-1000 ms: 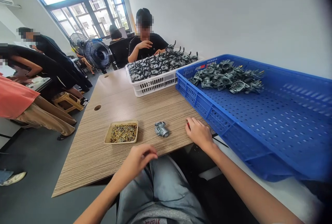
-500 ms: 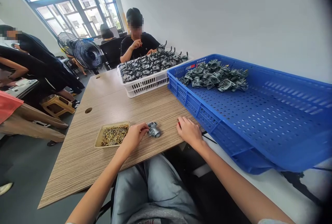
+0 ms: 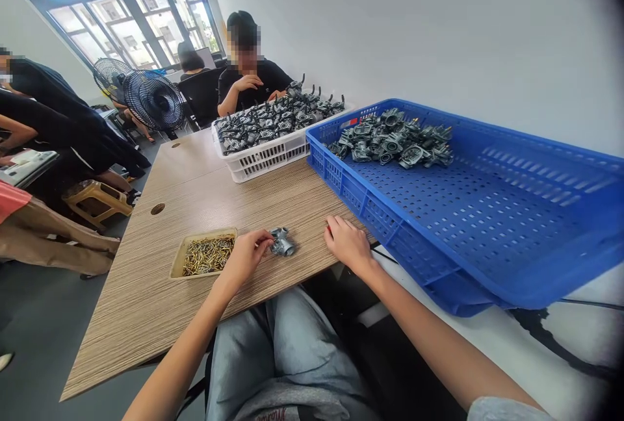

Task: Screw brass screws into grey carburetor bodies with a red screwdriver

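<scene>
A long wood-grain table [image 3: 195, 304] runs away from the person toward a co-worker in a black shirt [image 3: 248, 80] seated at its far end. On its right side rests a big blue perforated plastic crate [image 3: 487, 213], with a heap of grey cast-metal parts [image 3: 390, 138] in its far corner. Beyond it stands a white slotted plastic basket [image 3: 266, 158] piled with more dark metal parts. Near the table's front edge sits a shallow beige tray of small brass pieces [image 3: 203, 255]. Just right of the tray lies a single grey cast-metal part [image 3: 281, 242] on the table. The left hand [image 3: 246, 255] grips that part with its fingertips. The right hand [image 3: 347, 243] lies curled on the table edge beside the crate, a bit of red showing under the fingers; what it holds I cannot tell.
</scene>
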